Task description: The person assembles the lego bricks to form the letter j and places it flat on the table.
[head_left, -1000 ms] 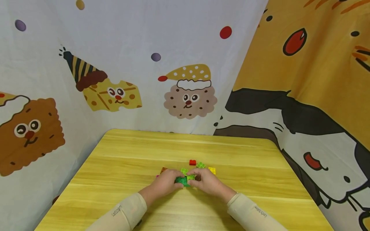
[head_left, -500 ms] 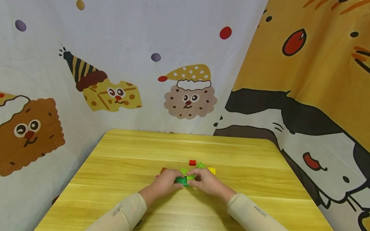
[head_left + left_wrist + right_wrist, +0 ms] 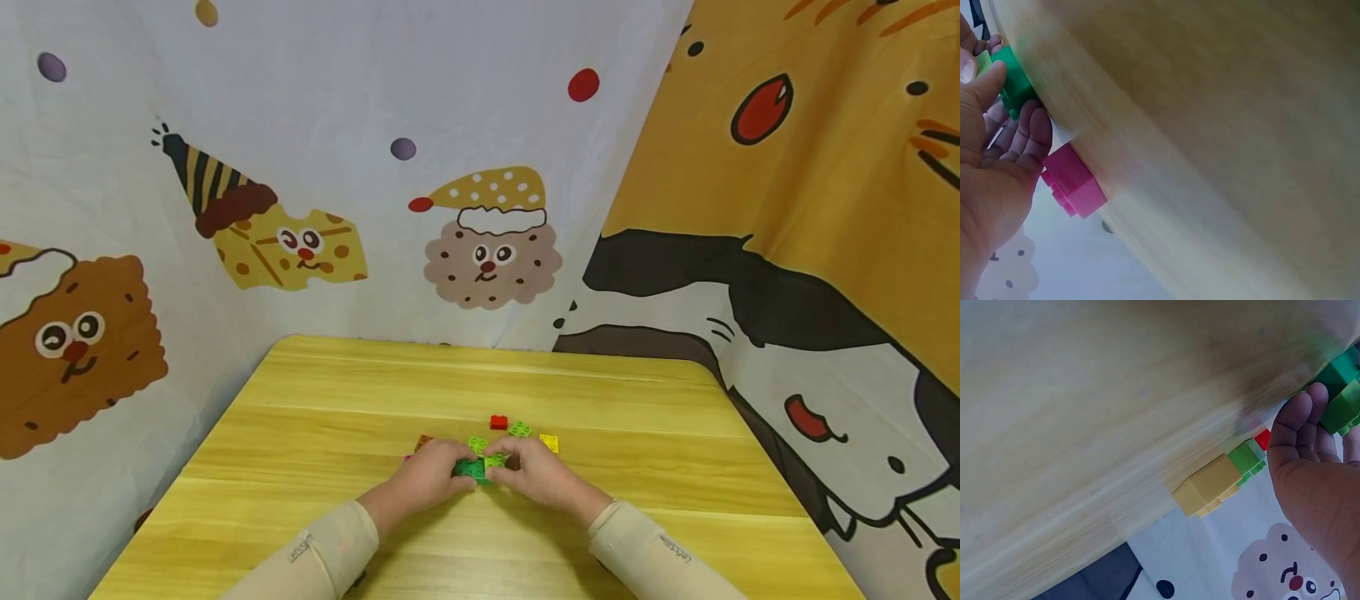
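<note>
At the middle of the table, my left hand [image 3: 429,473] grips a dark green building block [image 3: 469,470] by its left end, thumb on the near side. My right hand [image 3: 542,472] pinches a light green building block [image 3: 494,461], which sits against the studded top of the dark green one at its right end. In the right wrist view, the light green block [image 3: 1342,410] touches the dark green block [image 3: 1337,375]; whether they are fully pressed together I cannot tell. The left wrist view has the thumb across the dark green block [image 3: 1017,81].
Behind the hands lie a red block [image 3: 498,422], a light green block [image 3: 520,429], a yellow block [image 3: 549,443] and another light green block [image 3: 477,445]. A brown block [image 3: 423,442] and a pink block [image 3: 1075,184] are by the left hand. A printed curtain [image 3: 337,100] hangs behind the table [image 3: 337,392].
</note>
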### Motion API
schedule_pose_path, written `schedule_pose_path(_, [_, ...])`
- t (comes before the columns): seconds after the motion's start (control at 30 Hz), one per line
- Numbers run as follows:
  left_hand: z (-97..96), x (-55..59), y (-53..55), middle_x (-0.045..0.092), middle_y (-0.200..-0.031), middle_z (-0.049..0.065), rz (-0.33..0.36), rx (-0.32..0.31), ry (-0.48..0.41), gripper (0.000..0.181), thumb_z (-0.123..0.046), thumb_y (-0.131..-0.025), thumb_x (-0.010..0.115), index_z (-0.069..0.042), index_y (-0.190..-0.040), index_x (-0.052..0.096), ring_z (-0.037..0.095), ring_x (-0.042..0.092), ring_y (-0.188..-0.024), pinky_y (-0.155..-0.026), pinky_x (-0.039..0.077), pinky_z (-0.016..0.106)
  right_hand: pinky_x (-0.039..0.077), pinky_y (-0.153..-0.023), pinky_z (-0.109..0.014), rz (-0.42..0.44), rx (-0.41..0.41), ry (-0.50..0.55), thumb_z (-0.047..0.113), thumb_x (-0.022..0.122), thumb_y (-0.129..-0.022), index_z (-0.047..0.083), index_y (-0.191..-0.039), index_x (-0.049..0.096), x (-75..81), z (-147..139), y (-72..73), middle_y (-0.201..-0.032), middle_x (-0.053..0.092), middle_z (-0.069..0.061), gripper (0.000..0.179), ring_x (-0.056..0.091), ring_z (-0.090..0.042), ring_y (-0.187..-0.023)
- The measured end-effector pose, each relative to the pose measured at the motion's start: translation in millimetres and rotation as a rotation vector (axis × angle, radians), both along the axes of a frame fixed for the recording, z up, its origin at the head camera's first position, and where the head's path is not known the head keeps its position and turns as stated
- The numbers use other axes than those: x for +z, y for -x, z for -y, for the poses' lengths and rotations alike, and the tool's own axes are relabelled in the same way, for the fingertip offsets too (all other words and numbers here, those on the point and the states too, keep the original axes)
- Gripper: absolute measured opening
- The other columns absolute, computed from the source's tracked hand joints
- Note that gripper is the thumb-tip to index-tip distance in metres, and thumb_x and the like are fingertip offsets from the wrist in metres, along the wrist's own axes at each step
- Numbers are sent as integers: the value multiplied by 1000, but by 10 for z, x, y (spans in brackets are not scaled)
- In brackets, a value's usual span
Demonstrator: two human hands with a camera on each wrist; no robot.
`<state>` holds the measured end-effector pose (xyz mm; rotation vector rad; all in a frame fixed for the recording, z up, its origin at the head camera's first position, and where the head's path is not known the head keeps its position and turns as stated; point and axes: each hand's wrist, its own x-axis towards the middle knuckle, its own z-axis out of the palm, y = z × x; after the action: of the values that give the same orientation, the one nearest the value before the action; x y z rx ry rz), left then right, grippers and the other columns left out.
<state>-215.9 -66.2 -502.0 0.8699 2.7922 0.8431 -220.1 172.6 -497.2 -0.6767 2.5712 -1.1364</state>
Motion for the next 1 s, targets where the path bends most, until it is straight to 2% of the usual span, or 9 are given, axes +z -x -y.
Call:
schedule_pose_path(0.37, [22,26,-25,77,-124,8,-6,21,4,35,-27,-95,83,-8,-124,77,22,73,-114,-92,62,35,53,-65,-23,5,-2,4,30,73,-103,16,-130,73,4,4,-14,-119,73,3,30,61,-7,-82])
schedule_pose_path(0.6, [74,98,-51,77,-125,12,3,34,-39,36,-24,-94,84,-5,-124,76,25,74,-110,-92,63,38,52,-63,-23,2,3,11,29,74,-103,16,-129,73,6,8,-16,-113,74,2,29,60,-6,-78])
schedule_pose_path(0.77, [146,146,-56,75,-130,12,10,71,-43,40,-27,-95,83,-6,-128,74,30,72,-118,-96,62,44,53,-64,-23,10,5,18,29,74,-103,14,-128,73,5,15,-19,-112,74,2,30,61,-6,-79])
schedule_pose_path(0.83, [187,170,-52,74,-132,12,18,88,-52,41,-27,-96,82,-6,-130,73,30,73,-115,-94,63,45,53,-64,-23,13,2,19,29,74,-103,13,-128,73,7,17,-21,-112,74,2,30,61,-7,-79])
schedule_pose_path(0.9, [228,188,-38,74,-132,12,11,105,-54,41,-28,-96,82,-7,-131,73,22,73,-100,-84,63,38,53,-64,-23,15,-1,18,29,74,-103,14,-128,73,14,19,-26,-109,74,2,30,61,-7,-79])
schedule_pose_path(1.0, [293,208,-20,75,-122,12,-8,119,-65,41,-27,-96,82,-6,-130,73,16,66,-86,-74,58,33,53,-64,-23,17,-8,16,29,74,-103,14,-128,73,22,18,-30,-107,73,2,30,61,-8,-79])
